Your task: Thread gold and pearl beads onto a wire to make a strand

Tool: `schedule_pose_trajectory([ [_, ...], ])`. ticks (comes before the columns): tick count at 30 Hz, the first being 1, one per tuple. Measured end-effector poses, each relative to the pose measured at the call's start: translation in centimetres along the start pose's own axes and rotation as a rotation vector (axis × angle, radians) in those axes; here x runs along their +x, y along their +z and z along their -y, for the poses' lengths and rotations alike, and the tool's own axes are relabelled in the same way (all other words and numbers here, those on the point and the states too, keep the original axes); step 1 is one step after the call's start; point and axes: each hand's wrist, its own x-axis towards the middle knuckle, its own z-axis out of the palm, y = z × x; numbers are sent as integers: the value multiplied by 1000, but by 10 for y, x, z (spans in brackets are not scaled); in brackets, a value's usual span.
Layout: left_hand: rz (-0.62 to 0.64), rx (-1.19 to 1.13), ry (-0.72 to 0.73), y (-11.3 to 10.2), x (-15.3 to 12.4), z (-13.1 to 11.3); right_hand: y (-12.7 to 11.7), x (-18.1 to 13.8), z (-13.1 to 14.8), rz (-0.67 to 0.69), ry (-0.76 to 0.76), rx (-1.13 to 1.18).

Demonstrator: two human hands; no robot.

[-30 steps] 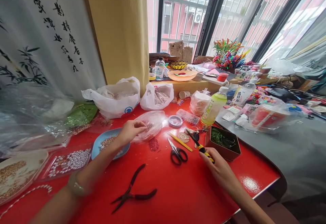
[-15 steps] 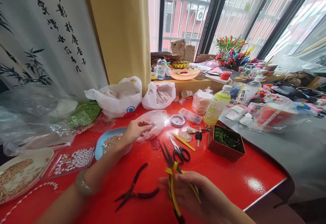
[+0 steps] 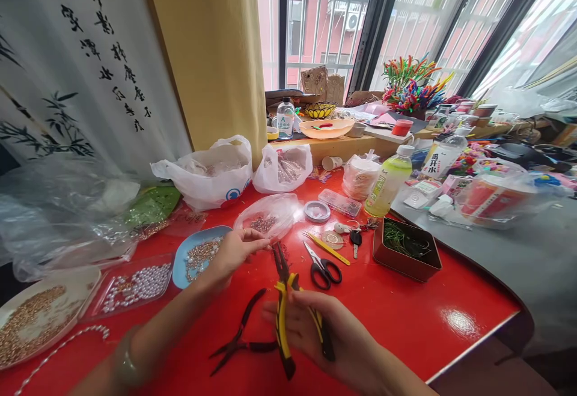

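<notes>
My right hand (image 3: 324, 318) is wrapped around the yellow-and-black handles of long-nosed pliers (image 3: 282, 300), whose jaws point away from me. Close to the jaw tips, my left hand (image 3: 241, 249) has thumb and fingers pinched together; whatever is between them is too small to make out. A clear plastic bag (image 3: 288, 207) with small reddish beads lies just beyond the left fingers. Under the left wrist is a blue tray (image 3: 183, 258) of gold and white beads. A second pair of pliers (image 3: 234, 345), dark-handled, lies spread on the red table below my hands.
Scissors (image 3: 322, 267), yellow tweezers (image 3: 331, 249), a key (image 3: 356, 240) and a tin of green wire (image 3: 406, 258) lie to the right. Leftward are a tray of pearls (image 3: 130, 288) and a plate of gold beads (image 3: 67, 312). White bags (image 3: 202, 173) and a drink bottle (image 3: 388, 182) stand behind.
My left hand has come back from the plastic bag towards the plier tips. The pliers have swung slightly left and turned more upright in my right hand.
</notes>
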Motion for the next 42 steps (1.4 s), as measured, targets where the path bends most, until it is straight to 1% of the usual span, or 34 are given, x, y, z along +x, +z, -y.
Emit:
schedule_pose_trajectory([
  [8, 41, -73, -49, 6, -3, 5, -3, -4, 5, -47, -8, -22],
  [12, 47, -109, -50, 7, -4, 6, -4, -5, 5, -63, -14, -56],
  [17, 35, -132, -56, 7, -7, 4, -2, -7, 7, -127, -31, -98],
  [23, 80, -121, -24, 8, -10, 6, -1, -5, 11, -176, -50, -136],
  [30, 93, -84, -10, 12, -14, 6, -3, -4, 13, -170, -128, -210],
  [33, 104, -70, 9, 13, -15, 5, -3, -4, 13, -186, -125, -227],
  [36, 86, -60, 14, 14, -16, 5, -3, -5, 14, -190, -120, -257],
  [42, 70, -69, 13, 14, -17, 7, -5, -4, 14, -198, -163, -297],
])
